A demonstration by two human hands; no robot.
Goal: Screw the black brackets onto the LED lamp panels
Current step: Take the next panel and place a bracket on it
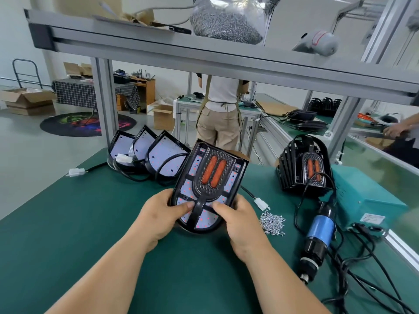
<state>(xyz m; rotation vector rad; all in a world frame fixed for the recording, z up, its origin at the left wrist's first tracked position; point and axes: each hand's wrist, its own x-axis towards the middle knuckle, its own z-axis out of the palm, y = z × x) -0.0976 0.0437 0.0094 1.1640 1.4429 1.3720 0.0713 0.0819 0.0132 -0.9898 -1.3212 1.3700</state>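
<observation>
Now the left hand [158, 214] and right hand [240, 220] grip the lamp panel [187, 185] at its near end, black bracket [204, 193] on top, long side pointing far. Screws [272, 223] and screwdriver [319, 232] lie nearer the right hand.

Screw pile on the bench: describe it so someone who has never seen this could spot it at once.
Start at the green bench mat. Between the right hand and the blue screwdriver lies the screw pile, beside a white plug. It is the only loose silver heap on the mat; the other screws sit in a bag on the shelf above.
</observation>
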